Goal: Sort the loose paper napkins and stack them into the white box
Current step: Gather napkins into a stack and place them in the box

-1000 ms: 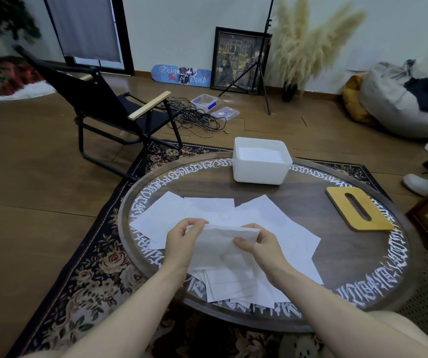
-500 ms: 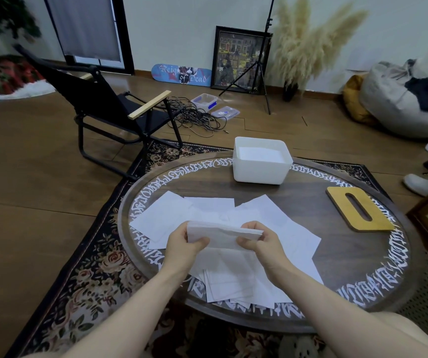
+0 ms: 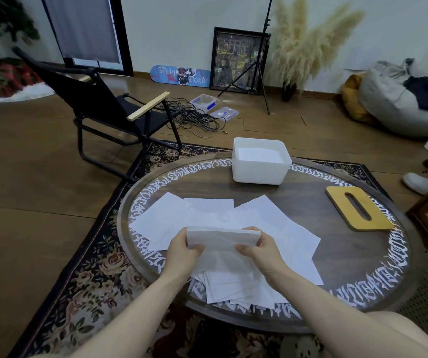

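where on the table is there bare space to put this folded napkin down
Bare wood lies between the white box and the loose napkins, and between those napkins and the wooden lid on the right. Left of the box is bare too. The near middle is crowded: napkins overlap under both hands, left hand and right hand, which hold the folded napkin.

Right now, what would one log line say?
both hands grip folded napkin | loose napkins on table | white box beyond
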